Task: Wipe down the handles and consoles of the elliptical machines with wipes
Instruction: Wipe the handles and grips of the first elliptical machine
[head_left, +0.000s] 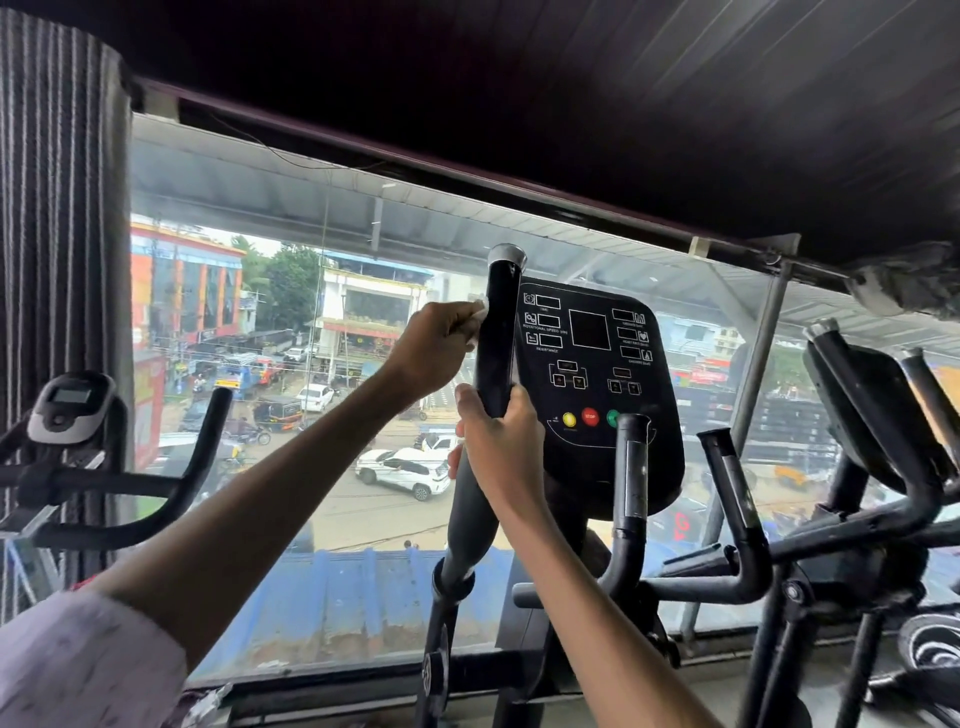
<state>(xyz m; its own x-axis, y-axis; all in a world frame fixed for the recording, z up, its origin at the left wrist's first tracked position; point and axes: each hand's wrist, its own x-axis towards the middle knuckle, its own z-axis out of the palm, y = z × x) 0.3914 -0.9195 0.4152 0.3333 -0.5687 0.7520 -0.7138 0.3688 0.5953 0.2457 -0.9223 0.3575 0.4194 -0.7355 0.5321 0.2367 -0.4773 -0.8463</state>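
Left hand raised at mid-frame, fingers curled and pinching a white wipe, pressing it against the left side of the upright black handle of the elliptical machine. Left arm stretches from lower left up to the handle, pale sleeve at the near left corner. Right hand sits just below the left, wrapped round the same handle lower down, thumb on the near side, fingers curled behind the bar; right forearm rises from the bottom edge at centre-right. Handle has a silver cap on top, above both hands.

Console is just right of the handle, black, facing the camera. Readable print: "ROTATIONAL SPEED", "RESISTANCE", "HEART RATE", and "STOP" on a red button. Yellow button left of the red, green button right of it, partly behind a short grip bar. Other small labels are too blurred to read. No brand name legible.

Second elliptical machine at far right, its console tilted. Exercise bike with a grey display at far left. Large window behind the machines, street with cars and buildings beyond.
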